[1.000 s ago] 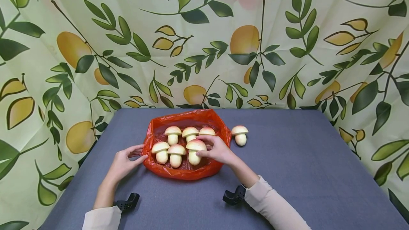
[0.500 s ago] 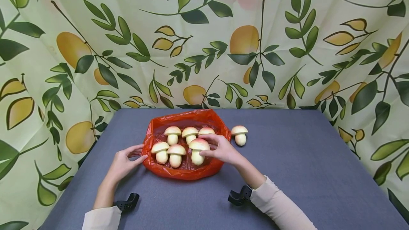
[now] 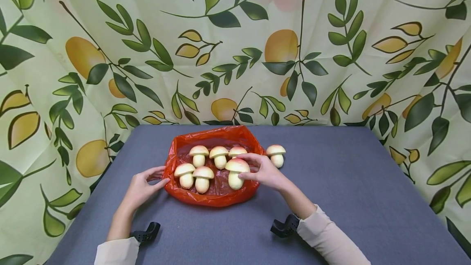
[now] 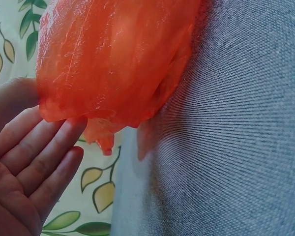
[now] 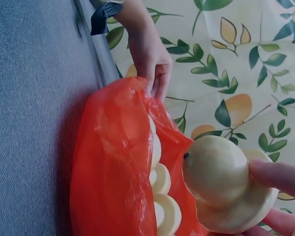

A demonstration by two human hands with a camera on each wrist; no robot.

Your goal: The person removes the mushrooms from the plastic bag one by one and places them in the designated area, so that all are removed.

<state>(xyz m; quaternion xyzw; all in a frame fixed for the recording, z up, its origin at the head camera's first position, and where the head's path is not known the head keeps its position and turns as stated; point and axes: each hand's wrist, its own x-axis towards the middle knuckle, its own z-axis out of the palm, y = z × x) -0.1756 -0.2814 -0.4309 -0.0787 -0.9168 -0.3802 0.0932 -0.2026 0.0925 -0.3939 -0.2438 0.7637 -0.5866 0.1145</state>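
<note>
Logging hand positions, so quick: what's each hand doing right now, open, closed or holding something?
Left hand: closed, holding the edge of the red bag.
Right hand: closed, holding a mushroom-shaped piece.

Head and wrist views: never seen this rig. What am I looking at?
There's no robot: these are a person's bare hands. The head picture comes from a camera worn on the head, looking forward and down. The other two come from a camera on each wrist, so the scene looks turned sideways there.

On the grey-blue cloth-covered table sits an open, red plastic bag. The left hand pinches its edge. The right hand holds a cream, mushroom-shaped piece with a pinkish cap at the bag's opening. Five similar pieces lie in the bag; a seventh piece lies outside, just right of it. Behind hangs a pale leaf-print cloth.
</note>
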